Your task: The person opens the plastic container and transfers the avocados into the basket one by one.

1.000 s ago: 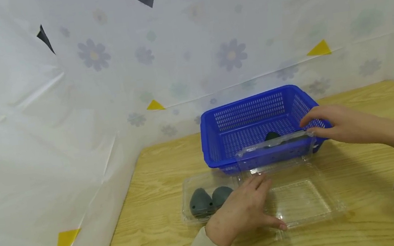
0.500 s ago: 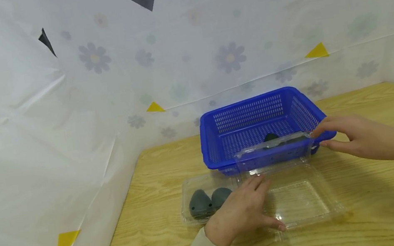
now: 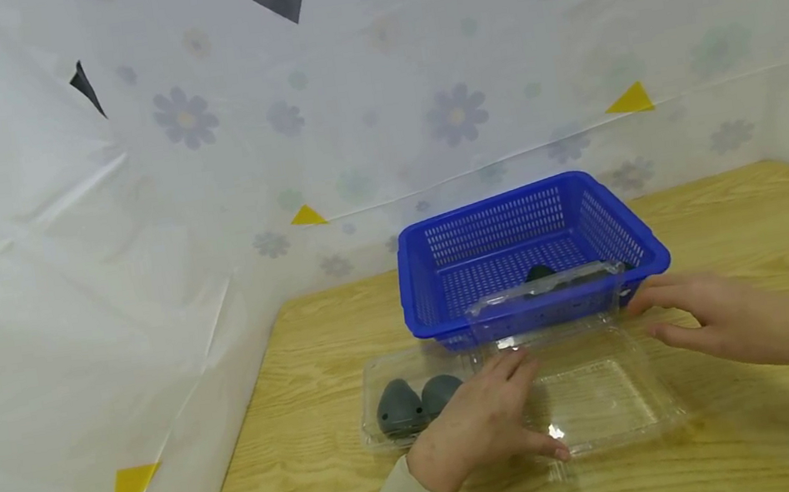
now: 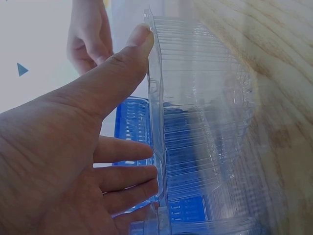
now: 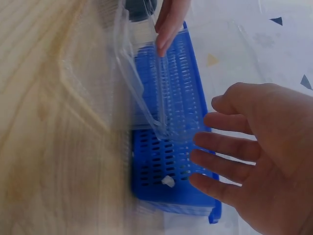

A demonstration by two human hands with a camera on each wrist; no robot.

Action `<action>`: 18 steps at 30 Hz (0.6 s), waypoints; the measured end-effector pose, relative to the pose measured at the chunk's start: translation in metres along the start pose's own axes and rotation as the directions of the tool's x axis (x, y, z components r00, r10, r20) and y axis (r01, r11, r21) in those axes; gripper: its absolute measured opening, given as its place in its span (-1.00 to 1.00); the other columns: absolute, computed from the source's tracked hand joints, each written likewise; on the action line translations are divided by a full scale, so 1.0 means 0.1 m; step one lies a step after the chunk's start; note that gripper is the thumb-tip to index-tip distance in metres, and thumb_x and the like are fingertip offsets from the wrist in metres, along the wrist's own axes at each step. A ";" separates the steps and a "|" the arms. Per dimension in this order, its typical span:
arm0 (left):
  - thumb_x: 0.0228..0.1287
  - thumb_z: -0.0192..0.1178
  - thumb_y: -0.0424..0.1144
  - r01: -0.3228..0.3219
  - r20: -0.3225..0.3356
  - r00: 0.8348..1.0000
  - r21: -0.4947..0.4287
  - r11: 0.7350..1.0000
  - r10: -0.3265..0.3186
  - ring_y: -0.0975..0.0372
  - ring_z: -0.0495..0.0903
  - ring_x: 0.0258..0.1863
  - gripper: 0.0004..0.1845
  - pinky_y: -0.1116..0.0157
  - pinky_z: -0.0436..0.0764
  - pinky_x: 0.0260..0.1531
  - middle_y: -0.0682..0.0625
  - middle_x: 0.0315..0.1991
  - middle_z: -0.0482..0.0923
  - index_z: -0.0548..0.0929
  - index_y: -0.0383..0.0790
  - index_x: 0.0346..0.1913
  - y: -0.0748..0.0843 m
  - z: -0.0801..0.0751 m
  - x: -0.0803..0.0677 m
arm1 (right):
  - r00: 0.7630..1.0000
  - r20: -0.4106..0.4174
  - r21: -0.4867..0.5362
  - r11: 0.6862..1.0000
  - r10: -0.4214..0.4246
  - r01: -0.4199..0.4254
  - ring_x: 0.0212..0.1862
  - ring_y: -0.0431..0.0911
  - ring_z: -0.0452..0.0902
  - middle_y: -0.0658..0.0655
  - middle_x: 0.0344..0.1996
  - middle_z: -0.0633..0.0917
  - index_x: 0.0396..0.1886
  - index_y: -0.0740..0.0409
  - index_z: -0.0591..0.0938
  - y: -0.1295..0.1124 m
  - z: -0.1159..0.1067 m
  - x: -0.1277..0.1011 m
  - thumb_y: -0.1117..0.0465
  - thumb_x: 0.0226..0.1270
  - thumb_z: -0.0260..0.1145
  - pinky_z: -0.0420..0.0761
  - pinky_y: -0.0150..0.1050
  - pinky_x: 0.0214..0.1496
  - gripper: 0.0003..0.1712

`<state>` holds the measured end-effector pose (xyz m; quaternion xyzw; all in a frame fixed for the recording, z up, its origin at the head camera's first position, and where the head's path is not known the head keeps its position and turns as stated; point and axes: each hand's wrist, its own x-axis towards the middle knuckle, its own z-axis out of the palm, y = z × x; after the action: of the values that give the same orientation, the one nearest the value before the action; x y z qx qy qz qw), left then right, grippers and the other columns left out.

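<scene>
A clear plastic clamshell box (image 3: 598, 398) lies open on the wooden table (image 3: 741, 231). Its lid (image 3: 546, 300) stands up against the front of a blue basket (image 3: 508, 243). My left hand (image 3: 498, 416) rests flat on the box's left part; in the left wrist view its thumb (image 4: 132, 49) lies along the clear box's (image 4: 205, 137) rim. My right hand (image 3: 684, 310) hovers open just right of the lid, apart from it, holding nothing. The right wrist view shows that right hand (image 5: 244, 147) beside the lid (image 5: 146, 93) and the basket (image 5: 171, 171).
Two grey egg-shaped pieces (image 3: 398, 408) sit in a second clear tray (image 3: 374, 366) left of my left hand. A dark piece (image 3: 538, 271) lies inside the basket. A flowered plastic sheet (image 3: 135, 232) walls the table at the back and left.
My right hand has come off the lid's top right corner and dropped down and toward me. The lid stays upright against the basket. My left hand has not moved.
</scene>
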<state>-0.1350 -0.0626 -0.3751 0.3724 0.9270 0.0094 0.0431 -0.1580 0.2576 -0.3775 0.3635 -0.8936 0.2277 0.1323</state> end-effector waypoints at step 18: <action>-0.02 0.21 0.50 -0.034 -0.035 0.999 0.041 0.999 0.036 0.14 0.25 0.49 0.11 0.31 0.29 0.47 -0.05 0.50 0.23 0.28 -0.18 0.47 -0.02 0.02 0.01 | 0.998 0.064 -0.084 0.996 0.005 0.000 0.15 0.04 0.55 0.05 0.21 0.57 0.24 0.03 0.55 -0.23 0.37 -0.09 -0.19 0.08 0.51 0.70 -0.02 0.01 -0.23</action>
<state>-0.1368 -0.0635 -0.3771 0.3892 0.9210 -0.0018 0.0190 -0.1379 0.2300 -0.4061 0.3635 -0.9067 0.1782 0.1184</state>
